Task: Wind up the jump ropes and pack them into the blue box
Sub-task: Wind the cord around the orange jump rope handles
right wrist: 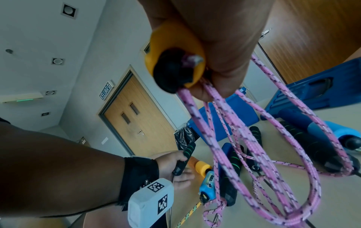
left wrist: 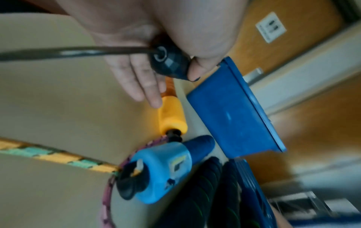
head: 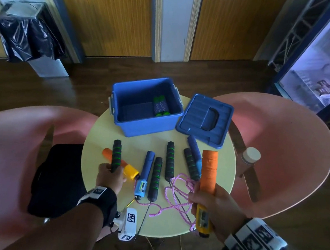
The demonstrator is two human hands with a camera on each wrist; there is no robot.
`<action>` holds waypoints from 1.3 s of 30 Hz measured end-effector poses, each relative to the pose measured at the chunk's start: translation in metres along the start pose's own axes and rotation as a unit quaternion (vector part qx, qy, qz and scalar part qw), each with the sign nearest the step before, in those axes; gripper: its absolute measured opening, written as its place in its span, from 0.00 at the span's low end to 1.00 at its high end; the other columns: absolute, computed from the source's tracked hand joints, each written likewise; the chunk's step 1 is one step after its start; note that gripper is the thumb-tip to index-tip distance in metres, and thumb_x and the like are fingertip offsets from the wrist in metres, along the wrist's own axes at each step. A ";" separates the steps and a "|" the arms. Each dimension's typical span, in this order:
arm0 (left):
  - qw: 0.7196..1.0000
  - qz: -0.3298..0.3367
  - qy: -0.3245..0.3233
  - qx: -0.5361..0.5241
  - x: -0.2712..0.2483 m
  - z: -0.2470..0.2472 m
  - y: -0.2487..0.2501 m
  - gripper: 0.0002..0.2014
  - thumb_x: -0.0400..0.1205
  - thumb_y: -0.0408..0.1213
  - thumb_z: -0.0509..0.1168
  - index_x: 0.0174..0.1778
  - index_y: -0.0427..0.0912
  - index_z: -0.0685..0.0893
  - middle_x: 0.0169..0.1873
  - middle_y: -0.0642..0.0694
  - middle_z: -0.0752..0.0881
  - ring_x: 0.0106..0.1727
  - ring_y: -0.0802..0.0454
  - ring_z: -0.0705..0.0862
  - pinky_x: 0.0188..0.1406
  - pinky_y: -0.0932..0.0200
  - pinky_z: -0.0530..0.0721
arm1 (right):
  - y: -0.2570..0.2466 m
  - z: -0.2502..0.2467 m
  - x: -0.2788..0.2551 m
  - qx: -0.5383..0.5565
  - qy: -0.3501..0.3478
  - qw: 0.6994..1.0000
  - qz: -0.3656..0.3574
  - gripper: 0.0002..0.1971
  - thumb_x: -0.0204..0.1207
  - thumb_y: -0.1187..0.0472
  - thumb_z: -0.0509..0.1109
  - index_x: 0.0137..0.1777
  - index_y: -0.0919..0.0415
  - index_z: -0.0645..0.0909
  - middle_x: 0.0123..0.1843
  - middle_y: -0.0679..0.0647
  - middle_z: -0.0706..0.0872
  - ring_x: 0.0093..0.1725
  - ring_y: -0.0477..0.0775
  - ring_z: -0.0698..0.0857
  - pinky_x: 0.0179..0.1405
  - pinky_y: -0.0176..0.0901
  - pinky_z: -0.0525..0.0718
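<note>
Right hand [head: 209,205] grips the orange handle [head: 208,170] with pink rope [head: 177,191] loops; left hand [head: 110,175] apparently pinches a black handle [head: 116,154], lower left

Left hand [head: 109,175] and right hand [head: 209,205], each grip closed.

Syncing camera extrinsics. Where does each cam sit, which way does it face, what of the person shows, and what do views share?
Head: worn on the head, looking forward and down at the round table; both forearms and hands show.
Left wrist: looks along the left hand, which grips a black handle.
Right wrist: looks along the right hand gripping the orange handle and pink rope; the left forearm shows.
Shared: the blue box appears in all three.
</note>
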State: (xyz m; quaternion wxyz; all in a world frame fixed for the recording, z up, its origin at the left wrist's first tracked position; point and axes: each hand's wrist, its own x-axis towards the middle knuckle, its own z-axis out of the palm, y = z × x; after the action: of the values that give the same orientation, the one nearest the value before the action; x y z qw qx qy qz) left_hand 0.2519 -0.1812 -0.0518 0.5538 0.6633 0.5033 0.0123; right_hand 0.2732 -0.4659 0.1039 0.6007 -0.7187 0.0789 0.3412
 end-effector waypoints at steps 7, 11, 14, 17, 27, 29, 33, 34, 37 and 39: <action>0.993 0.025 0.111 0.020 -0.012 -0.010 -0.006 0.21 0.84 0.41 0.64 0.73 0.48 0.70 0.47 0.38 0.83 0.47 0.33 0.84 0.46 0.49 0.78 | -0.002 0.006 0.004 -0.010 -0.002 1.000 0.009 0.13 0.56 0.61 0.76 0.40 0.63 0.81 0.31 0.62 0.84 0.31 0.60 0.83 0.37 0.52 0.80; 0.994 0.030 0.086 -0.052 -0.004 -0.004 -0.005 0.18 0.79 0.47 0.64 0.58 0.38 0.81 0.37 0.40 0.87 0.38 0.38 0.86 0.44 0.43 0.85 | 0.001 0.005 0.004 -0.018 -0.001 1.000 0.012 0.10 0.60 0.63 0.77 0.39 0.64 0.81 0.30 0.61 0.83 0.30 0.59 0.83 0.36 0.52 0.81; 0.998 0.053 -0.001 -0.035 -0.011 0.004 -0.003 0.13 0.81 0.42 0.64 0.49 0.34 0.82 0.31 0.43 0.85 0.31 0.45 0.83 0.37 0.46 0.83 | 0.002 0.005 0.005 -0.019 0.001 1.000 0.017 0.09 0.60 0.64 0.76 0.40 0.63 0.81 0.30 0.61 0.83 0.31 0.59 0.83 0.37 0.52 0.81; 0.995 0.084 -0.017 0.055 -0.029 0.013 -0.003 0.11 0.79 0.43 0.64 0.50 0.39 0.80 0.37 0.39 0.87 0.35 0.43 0.85 0.34 0.50 0.83 | 0.002 0.004 0.006 -0.014 0.000 1.000 0.023 0.09 0.59 0.63 0.77 0.39 0.61 0.81 0.31 0.60 0.83 0.31 0.59 0.83 0.38 0.53 0.81; 0.913 0.115 -0.105 0.378 -0.049 0.021 -0.001 0.24 0.70 0.51 0.77 0.53 0.45 0.76 0.46 0.47 0.82 0.42 0.47 0.83 0.34 0.59 0.77 | 0.000 0.002 0.002 -0.024 0.004 1.000 0.018 0.06 0.68 0.69 0.76 0.42 0.65 0.81 0.30 0.60 0.84 0.32 0.60 0.82 0.38 0.53 0.82; 0.901 0.117 -0.116 0.402 -0.049 0.019 0.004 0.20 0.72 0.50 0.73 0.53 0.48 0.74 0.43 0.50 0.83 0.41 0.48 0.84 0.35 0.58 0.77 | 0.001 0.002 0.002 -0.020 0.008 1.000 0.021 0.07 0.68 0.69 0.75 0.42 0.65 0.80 0.30 0.60 0.83 0.31 0.58 0.82 0.37 0.52 0.82; 0.925 0.152 -0.081 0.339 -0.055 0.011 0.008 0.15 0.70 0.49 0.71 0.46 0.51 0.74 0.36 0.55 0.84 0.36 0.48 0.84 0.32 0.59 0.75 | 0.004 0.002 0.002 -0.017 0.000 0.999 0.033 0.08 0.66 0.67 0.76 0.42 0.66 0.79 0.28 0.58 0.82 0.28 0.55 0.82 0.33 0.49 0.80; 0.937 0.163 -0.063 0.301 -0.056 0.008 0.007 0.14 0.69 0.47 0.73 0.44 0.51 0.75 0.35 0.54 0.85 0.36 0.47 0.84 0.33 0.58 0.76 | 0.004 0.001 0.003 -0.018 -0.001 0.999 0.034 0.08 0.66 0.67 0.76 0.42 0.65 0.79 0.28 0.58 0.82 0.27 0.55 0.82 0.33 0.48 0.79; 0.957 0.206 -0.008 0.205 -0.052 -0.006 0.002 0.10 0.70 0.39 0.74 0.41 0.49 0.79 0.34 0.48 0.85 0.35 0.43 0.83 0.36 0.52 0.81 | 0.005 0.001 0.005 -0.025 0.003 0.999 0.033 0.06 0.71 0.70 0.75 0.43 0.65 0.79 0.28 0.57 0.82 0.28 0.55 0.82 0.32 0.47 0.79; 0.960 0.211 0.038 0.179 -0.046 -0.021 -0.003 0.08 0.72 0.36 0.73 0.39 0.48 0.79 0.32 0.45 0.84 0.33 0.41 0.83 0.34 0.47 0.83 | 0.003 0.000 0.005 -0.033 -0.001 0.999 0.032 0.07 0.70 0.69 0.76 0.42 0.64 0.80 0.29 0.58 0.83 0.29 0.56 0.83 0.33 0.48 0.80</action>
State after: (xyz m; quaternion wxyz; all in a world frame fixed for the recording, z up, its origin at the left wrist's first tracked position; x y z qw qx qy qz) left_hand 0.2153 -0.1976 -0.0208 0.3911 0.8419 0.3664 0.0636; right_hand 0.2754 -0.4648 0.0980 0.5657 -0.7347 0.0901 0.3635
